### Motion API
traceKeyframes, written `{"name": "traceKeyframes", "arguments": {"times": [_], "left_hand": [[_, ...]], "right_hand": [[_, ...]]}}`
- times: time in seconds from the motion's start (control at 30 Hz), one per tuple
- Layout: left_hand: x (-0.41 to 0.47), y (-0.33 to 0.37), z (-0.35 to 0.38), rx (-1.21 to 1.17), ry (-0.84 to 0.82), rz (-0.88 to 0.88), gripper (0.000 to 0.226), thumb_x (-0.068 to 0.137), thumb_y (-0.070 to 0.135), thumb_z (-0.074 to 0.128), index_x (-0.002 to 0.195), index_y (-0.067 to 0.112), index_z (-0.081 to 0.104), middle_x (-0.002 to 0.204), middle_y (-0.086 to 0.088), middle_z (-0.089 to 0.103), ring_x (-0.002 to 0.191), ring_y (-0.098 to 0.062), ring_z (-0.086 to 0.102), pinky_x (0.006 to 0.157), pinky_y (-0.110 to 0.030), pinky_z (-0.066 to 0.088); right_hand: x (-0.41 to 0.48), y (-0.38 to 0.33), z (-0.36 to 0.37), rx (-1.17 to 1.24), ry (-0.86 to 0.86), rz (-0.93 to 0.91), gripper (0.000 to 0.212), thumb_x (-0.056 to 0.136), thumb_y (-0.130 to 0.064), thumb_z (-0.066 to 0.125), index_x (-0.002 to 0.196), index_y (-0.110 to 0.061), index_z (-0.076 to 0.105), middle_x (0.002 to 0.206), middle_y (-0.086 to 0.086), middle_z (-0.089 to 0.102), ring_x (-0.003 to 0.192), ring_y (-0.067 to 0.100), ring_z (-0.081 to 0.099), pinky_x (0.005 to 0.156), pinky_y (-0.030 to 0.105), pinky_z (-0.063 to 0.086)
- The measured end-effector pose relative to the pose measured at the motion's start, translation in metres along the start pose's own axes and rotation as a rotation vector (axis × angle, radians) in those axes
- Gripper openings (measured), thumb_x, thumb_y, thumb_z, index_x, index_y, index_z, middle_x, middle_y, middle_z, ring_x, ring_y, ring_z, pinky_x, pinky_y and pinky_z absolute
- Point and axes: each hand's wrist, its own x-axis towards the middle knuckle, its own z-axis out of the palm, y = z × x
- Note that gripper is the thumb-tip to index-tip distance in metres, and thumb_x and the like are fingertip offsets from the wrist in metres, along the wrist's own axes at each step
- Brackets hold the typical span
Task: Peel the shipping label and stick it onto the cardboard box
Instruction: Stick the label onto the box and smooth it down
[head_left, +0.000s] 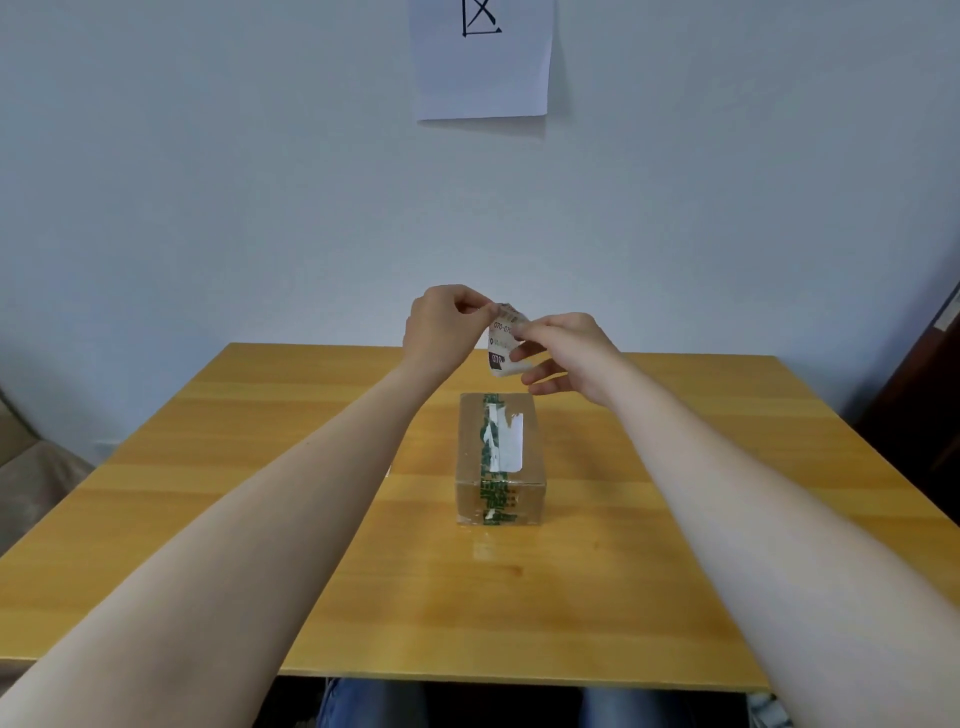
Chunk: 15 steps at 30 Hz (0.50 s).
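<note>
Spanning most of the view, the wooden table (260, 493) carries the cardboard box (500, 457) at its middle, sealed with green-printed tape and bearing white residue on top. Above its far end, both hands pinch the shipping label (503, 340): the left hand (441, 327) nips its upper corner, the right hand (563, 351) grips the side. Thin, limp and curling, the label probably tears or sticks to itself easily; edges seem the safest hold. Nothing blocks the box top.

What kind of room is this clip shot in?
Probably a plain office or recording room: a wooden table against a bare pale wall, a marked paper sheet pinned up, and a dark cabinet edge at right.
</note>
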Motion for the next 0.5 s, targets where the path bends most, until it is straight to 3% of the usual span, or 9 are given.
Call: {"name": "traceKeyframes", "arguments": {"times": [0.2,0.4,0.5], "left_hand": [[-0.001,-0.009,0.002,-0.178,-0.04,-0.122,0.021,0.094,0.031,0.072,0.099,0.015,0.084,0.093,0.004,0.081,0.083,-0.009,0.07,0.07,-0.023,0.048],[0.001,-0.009,0.001,-0.24,-0.065,-0.159,0.017,0.093,0.03,0.073,0.094,0.017,0.083,0.086,0.006,0.079,0.058,0.006,0.06,0.062,-0.021,0.045],[0.001,-0.007,0.0,-0.257,-0.065,-0.155,0.015,0.093,0.029,0.073,0.091,0.019,0.083,0.082,0.008,0.077,0.048,0.006,0.055,0.056,-0.02,0.043]], "right_hand": [[0.002,0.015,0.002,-0.11,-0.033,0.104,0.029,0.092,-0.034,0.079,0.109,-0.011,0.074,0.086,0.007,0.076,0.054,0.022,0.065,0.05,0.031,0.058],[0.006,0.02,0.006,-0.114,0.005,0.155,0.04,0.095,-0.051,0.07,0.101,-0.011,0.072,0.085,0.008,0.078,0.05,0.021,0.065,0.051,0.032,0.059],[0.006,0.018,0.008,-0.123,0.03,0.184,0.047,0.097,-0.058,0.064,0.098,-0.011,0.07,0.084,0.01,0.077,0.049,0.022,0.064,0.048,0.028,0.057]]}}
